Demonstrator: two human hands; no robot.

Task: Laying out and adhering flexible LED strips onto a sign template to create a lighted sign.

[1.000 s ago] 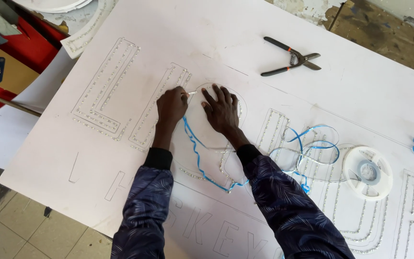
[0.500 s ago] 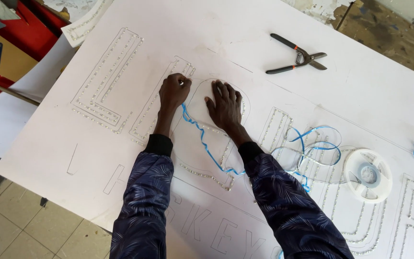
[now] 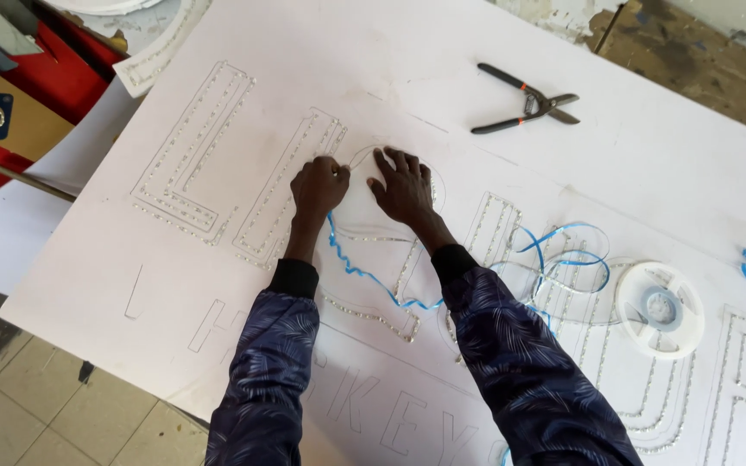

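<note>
the left hand (image 3: 319,184) is curled shut, pinching the end of a thin blue strip (image 3: 364,274) against the white sign board (image 3: 649,173) on the counter, right at the curved outline of a letter. the right hand (image 3: 403,184) lies just beside it, open, fingers spread and pressing flat on the board. the strip runs from the left hand back toward the person, wavy and twisted, passing under the right forearm and looping off to the right to a white reel (image 3: 660,309). the left hand is nearer its free end. black cutters (image 3: 528,103) lie well apart, further up the board.
</note>
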